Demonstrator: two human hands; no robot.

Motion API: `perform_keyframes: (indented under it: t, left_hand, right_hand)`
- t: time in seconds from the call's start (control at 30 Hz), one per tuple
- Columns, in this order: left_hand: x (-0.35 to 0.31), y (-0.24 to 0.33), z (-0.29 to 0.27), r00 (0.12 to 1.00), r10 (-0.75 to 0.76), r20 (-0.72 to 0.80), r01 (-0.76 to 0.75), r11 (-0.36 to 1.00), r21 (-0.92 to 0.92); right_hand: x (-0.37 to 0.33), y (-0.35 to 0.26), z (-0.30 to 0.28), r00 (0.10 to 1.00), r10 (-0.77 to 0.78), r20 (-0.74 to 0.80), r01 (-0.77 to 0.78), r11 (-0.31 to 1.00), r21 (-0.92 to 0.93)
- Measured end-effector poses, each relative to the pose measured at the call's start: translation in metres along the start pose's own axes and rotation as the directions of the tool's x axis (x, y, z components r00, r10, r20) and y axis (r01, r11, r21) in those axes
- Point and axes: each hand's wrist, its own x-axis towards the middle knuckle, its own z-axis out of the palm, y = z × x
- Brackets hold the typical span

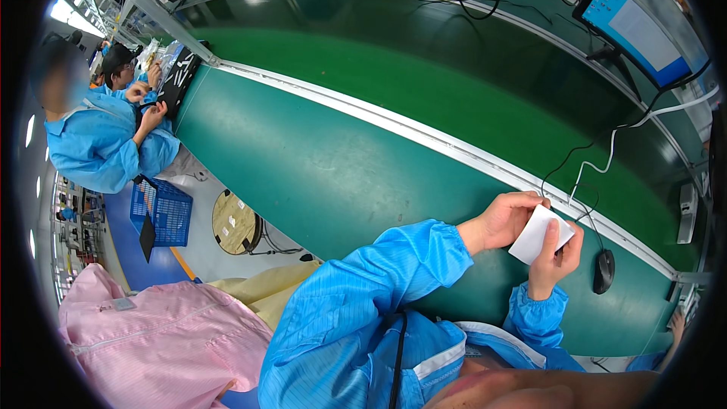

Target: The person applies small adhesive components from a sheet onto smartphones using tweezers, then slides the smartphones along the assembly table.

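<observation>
In my right hand (559,256) is a flat white rectangular piece (533,238), like a small card or thin box, with my thumb lying across its face. The fingers of my left hand (503,220) are curled closed at its upper left edge, partly hidden behind it. A thin black cable and a white cable (597,170) run down to the table right behind my hands; where their ends lie is hidden. To the right of my right hand rests a black computer mouse (603,271).
The green worktable (326,159) has a white rail (394,123) along it. A monitor (634,30) stands at the far right. At left, a person in blue (113,136) works beside a black package (182,83); a blue crate (161,212) and round stool (235,223) are below. Someone in pink (166,333) is nearer.
</observation>
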Motion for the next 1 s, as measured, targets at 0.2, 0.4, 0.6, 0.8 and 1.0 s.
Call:
perform_keyframes:
  t: [0.2,0.4,0.6,0.8,1.0]
  left_hand:
    - [0.0010,-0.0052,-0.0031,0.996,0.075,0.056,-0.078,0.995,0.062]
    - [0.0019,-0.0089,-0.0069,0.992,0.013,0.129,-0.025,0.995,0.096]
    - [0.0018,-0.0081,-0.0031,0.992,0.007,0.125,-0.019,0.995,0.093]
    - [0.0021,-0.0073,-0.0043,0.992,0.023,0.125,-0.033,0.997,0.074]
    - [0.0038,-0.0085,-0.0080,0.991,0.025,0.130,-0.035,0.997,0.072]
  right_hand:
    - [0.0006,0.0021,0.0000,1.000,0.015,-0.024,-0.015,1.000,-0.006]
    - [0.0015,-0.0017,-0.0010,0.999,0.032,-0.023,-0.032,0.999,0.016]
    - [0.0015,0.0013,-0.0008,0.999,0.036,-0.033,-0.035,0.999,0.026]
    - [0.0027,-0.0010,-0.0002,0.999,0.049,-0.021,-0.048,0.998,0.044]
    - [0.0027,-0.0001,0.0006,0.997,0.074,-0.013,-0.073,0.993,0.088]
